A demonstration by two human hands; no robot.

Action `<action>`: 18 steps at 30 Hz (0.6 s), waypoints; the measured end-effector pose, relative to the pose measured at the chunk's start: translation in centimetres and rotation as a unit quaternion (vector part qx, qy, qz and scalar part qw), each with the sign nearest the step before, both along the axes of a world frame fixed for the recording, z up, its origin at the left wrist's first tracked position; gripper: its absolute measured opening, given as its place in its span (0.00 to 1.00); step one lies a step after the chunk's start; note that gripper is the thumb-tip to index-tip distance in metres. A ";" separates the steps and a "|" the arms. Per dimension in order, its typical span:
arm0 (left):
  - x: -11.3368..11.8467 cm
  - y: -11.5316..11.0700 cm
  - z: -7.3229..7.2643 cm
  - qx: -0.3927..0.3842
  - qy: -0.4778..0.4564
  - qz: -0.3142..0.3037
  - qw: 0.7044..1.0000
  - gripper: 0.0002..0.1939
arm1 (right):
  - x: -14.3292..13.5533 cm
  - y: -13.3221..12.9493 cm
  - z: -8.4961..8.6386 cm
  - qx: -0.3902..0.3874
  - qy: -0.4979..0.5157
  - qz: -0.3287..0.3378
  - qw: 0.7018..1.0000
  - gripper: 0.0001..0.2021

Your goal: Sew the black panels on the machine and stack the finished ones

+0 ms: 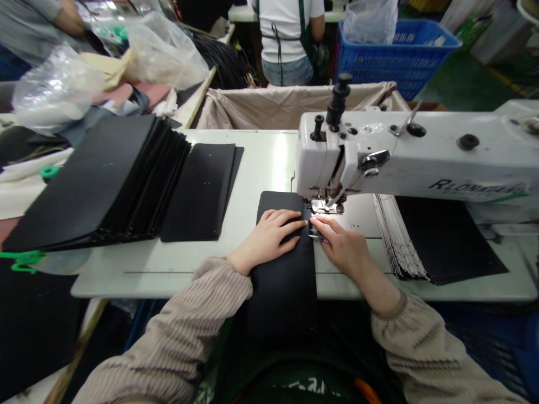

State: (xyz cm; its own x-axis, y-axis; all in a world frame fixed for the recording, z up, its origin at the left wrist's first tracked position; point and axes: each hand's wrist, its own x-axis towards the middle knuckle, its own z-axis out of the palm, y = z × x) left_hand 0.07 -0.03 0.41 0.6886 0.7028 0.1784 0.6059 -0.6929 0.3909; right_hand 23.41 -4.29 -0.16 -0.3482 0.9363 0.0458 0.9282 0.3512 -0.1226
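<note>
Black panel lies at the left of the sewing machine, long axis toward the person — left hand spread upon it. Right hand, nearer the machine, curls by a metal tool; its grip I cannot tell.

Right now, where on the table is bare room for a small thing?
The pale green tabletop is bare between the low black panel pile and the white sewing machine, and in front of that pile. Crowded: around the left hand and right hand.

Blurry "RLONXIAN" lettering on the sewing machine
</note>
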 end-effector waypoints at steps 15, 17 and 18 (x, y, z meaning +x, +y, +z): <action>-0.2 -0.1 -0.2 0.009 0.001 -0.007 1.000 0.20 | 0.0 -0.1 -0.1 0.007 0.001 -0.001 1.000 0.24; -0.3 -0.1 -0.3 0.009 0.000 -0.005 1.000 0.20 | -0.1 -0.1 -0.1 0.007 0.003 -0.001 1.000 0.24; -0.3 -0.1 -0.3 0.009 0.000 -0.005 1.000 0.20 | -0.1 -0.1 -0.1 0.006 0.003 -0.001 1.000 0.24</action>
